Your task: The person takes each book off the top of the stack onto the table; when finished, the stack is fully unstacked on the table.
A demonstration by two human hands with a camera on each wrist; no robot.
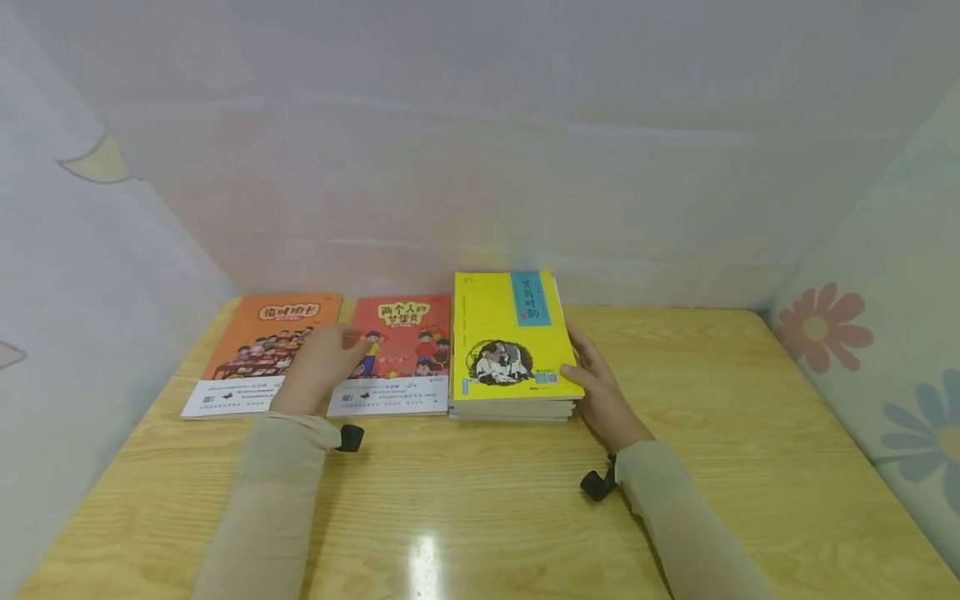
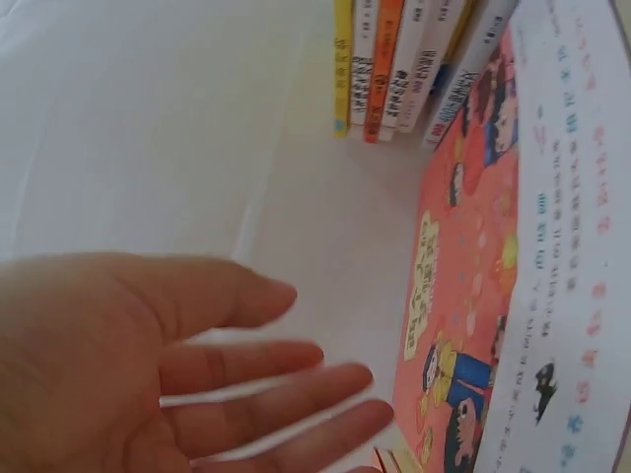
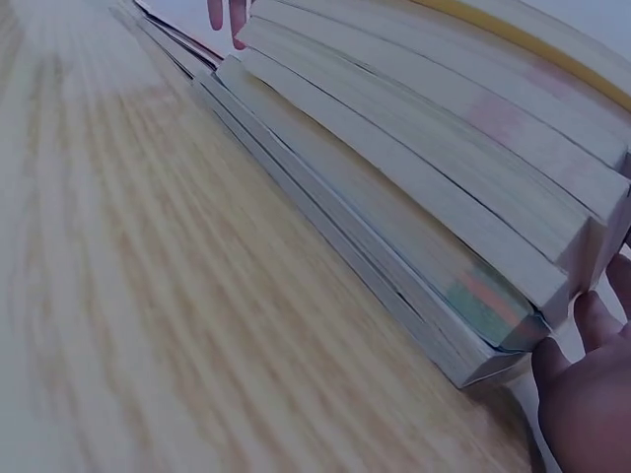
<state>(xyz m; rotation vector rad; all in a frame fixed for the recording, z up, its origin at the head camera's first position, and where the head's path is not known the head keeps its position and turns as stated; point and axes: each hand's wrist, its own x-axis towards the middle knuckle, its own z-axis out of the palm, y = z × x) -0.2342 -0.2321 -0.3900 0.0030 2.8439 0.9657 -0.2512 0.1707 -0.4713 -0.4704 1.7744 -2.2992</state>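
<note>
While the yellow-topped stack of books stands near the middle of the table's back edge, we lay our right hand along its right side, apparently steadying it. Just left of it lies the red book, then, toward the back-left corner, the orange book; between these our left hand spreads its fingers, holding nothing, and we judge that the next move calls for easing those fingertips under the red book's left edge.
</note>
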